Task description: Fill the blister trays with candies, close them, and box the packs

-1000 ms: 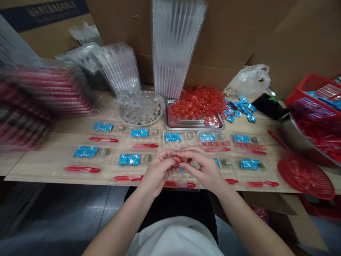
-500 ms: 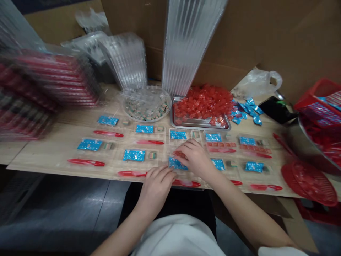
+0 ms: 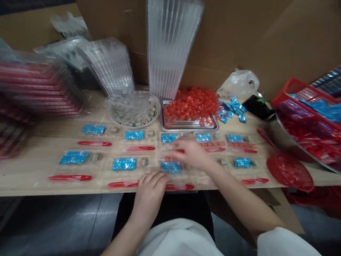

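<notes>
My left hand rests at the table's front edge, fingers lightly curled, above a red plastic spoon and holding nothing I can see. My right hand is blurred, reaching over a transparent compartment tray. A blue sachet lies between my hands, with small red sweets just beyond it. Whether my right fingertips hold anything is hard to tell. More blue sachets, striped sweets and red spoons lie in rows across the tray.
A steel tray heaped with red wrapped sweets and a round plastic dish stand behind the rows. Stacked trays blur at the left. A steel bowl, red baskets and a red sieve sit at the right.
My hands have parted since the earliest frame, when both pinched a red piece. My right hand has lifted off the blue sachet, and the view has shifted.
</notes>
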`<state>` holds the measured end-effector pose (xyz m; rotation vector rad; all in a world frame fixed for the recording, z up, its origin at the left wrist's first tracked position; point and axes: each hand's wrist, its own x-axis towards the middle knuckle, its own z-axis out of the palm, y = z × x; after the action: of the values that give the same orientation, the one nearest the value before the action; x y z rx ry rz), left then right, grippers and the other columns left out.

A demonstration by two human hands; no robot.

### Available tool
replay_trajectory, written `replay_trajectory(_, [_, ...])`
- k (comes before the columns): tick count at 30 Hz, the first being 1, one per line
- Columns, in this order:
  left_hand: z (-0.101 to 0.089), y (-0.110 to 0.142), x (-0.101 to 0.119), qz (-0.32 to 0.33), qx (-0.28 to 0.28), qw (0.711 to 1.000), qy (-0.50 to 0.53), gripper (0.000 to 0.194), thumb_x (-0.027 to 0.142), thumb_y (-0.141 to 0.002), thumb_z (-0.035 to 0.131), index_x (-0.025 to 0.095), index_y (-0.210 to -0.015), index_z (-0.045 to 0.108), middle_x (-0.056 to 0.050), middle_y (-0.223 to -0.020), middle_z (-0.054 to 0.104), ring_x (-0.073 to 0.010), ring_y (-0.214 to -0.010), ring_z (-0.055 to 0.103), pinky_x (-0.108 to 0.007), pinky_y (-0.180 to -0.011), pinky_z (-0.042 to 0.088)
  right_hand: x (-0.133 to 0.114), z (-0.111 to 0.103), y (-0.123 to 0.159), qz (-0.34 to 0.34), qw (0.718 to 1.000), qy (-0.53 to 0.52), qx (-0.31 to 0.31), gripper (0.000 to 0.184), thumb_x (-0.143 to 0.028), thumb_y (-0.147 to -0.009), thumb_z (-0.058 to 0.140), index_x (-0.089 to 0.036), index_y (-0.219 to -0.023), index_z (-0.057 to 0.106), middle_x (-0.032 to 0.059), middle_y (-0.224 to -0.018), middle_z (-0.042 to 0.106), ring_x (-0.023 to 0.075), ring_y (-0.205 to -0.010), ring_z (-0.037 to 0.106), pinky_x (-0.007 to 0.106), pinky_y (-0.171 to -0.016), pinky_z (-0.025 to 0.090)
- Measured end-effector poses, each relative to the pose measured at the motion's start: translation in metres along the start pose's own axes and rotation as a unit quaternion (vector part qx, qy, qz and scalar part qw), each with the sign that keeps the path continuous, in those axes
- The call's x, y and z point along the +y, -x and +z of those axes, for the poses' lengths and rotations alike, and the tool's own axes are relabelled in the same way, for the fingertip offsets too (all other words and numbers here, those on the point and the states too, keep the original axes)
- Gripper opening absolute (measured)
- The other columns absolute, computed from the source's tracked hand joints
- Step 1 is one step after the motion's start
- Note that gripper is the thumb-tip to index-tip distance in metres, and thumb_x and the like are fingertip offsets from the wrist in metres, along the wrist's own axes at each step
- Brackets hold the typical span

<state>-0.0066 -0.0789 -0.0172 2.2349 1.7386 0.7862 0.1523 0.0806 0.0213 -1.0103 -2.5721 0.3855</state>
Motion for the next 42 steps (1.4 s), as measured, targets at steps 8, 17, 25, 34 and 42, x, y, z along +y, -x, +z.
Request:
replay_trajectory(8, [-0.007,0.0,0.004,-0.016,-0.018,1.0,0.018,0.022,0.011,-0.086,0.051,0.022,-0.101,0.061,-0.004,-0.113,0.067,-0.0245,-0.105,0.058,-0.044,-0.089,0.041,0.133,-0.029,-0.032,0.304,0.946,0.095,0.061,0.021,-0.014,-0.072,0.059,-0.011,-0.093,0.063,0.0147,-0.092,0.064,0.0244,-0.086,0.058,0.034,-0.073,0.042])
replay_trajectory(17, [-0.014,-0.057,0.008,-0.218,0.095,0.874,0.424,0.027,0.024,-0.083,0.057,0.021,-0.11,0.056,-0.006,-0.103,0.063,-0.0163,-0.093,0.061,-0.03,-0.083,0.049,0.02,-0.016,0.016,0.228,0.8,-0.554,0.019,0.022,-0.032,-0.076,0.063,-0.019,-0.094,0.063,0.0004,-0.079,0.065,0.0105,-0.067,0.06,0.025,-0.062,0.048])
replay_trajectory(25, [-0.009,-0.085,0.02,-0.246,0.093,0.769,0.582,0.019,0.024,-0.073,0.066,0.016,-0.09,0.063,-0.002,-0.086,0.065,-0.0119,-0.081,0.061,-0.025,-0.076,0.05,-0.026,-0.01,0.027,0.16,0.886,-0.428,0.08,0.014,-0.022,-0.08,0.056,-0.02,-0.092,0.062,0.0023,-0.088,0.068,0.0134,-0.08,0.064,0.028,-0.072,0.052])
replay_trajectory(34, [-0.004,-0.074,0.016,-0.238,0.121,0.795,0.545,0.016,0.02,-0.076,0.063,0.016,-0.091,0.064,-0.004,-0.089,0.069,-0.0137,-0.082,0.064,-0.026,-0.078,0.051,-0.048,-0.008,0.035,0.097,0.964,-0.216,0.121,0.03,-0.018,-0.081,0.053,-0.025,-0.108,0.063,0.0034,-0.104,0.069,0.0172,-0.092,0.065,0.031,-0.08,0.053])
replay_trajectory(42, [-0.002,-0.068,0.018,-0.237,0.132,0.839,0.472,0.017,0.023,-0.077,0.062,0.017,-0.093,0.067,-0.005,-0.09,0.07,-0.0162,-0.083,0.065,-0.028,-0.08,0.051,-0.048,-0.006,0.04,0.105,0.977,-0.165,0.091,0.041,-0.015,-0.083,0.045,-0.027,-0.12,0.058,0.0029,-0.104,0.07,0.0177,-0.087,0.067,0.033,-0.078,0.055])
